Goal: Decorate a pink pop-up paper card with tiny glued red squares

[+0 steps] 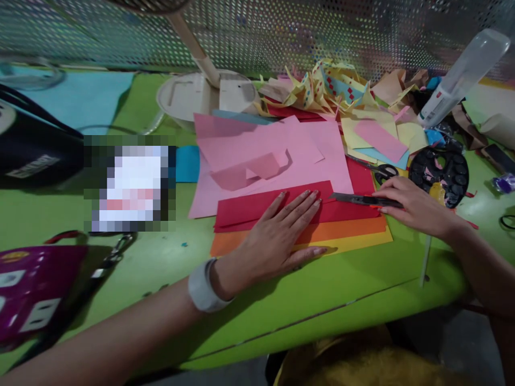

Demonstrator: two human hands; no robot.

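My left hand (281, 230) lies flat with fingers spread on a folded sheet of red paper (237, 213). In my right hand (414, 206) is a black utility knife (362, 199), its blade pointing left at the right end of the red fold. Orange paper (229, 244) and yellow paper (374, 241) show beneath the red. Just behind lie large pink sheets (245, 139), with a creased pink piece (249, 174) on top. A pair of scissors (384, 171) rests beyond the knife, partly over red paper.
A blurred-out bright screen (134, 185) and a purple case (36, 289) are at the left. Behind the sheets stand a white round base (187, 99) and crumpled paper scraps (317, 88). A black palette (438, 166) and a clear bottle (462, 75) are at the right.
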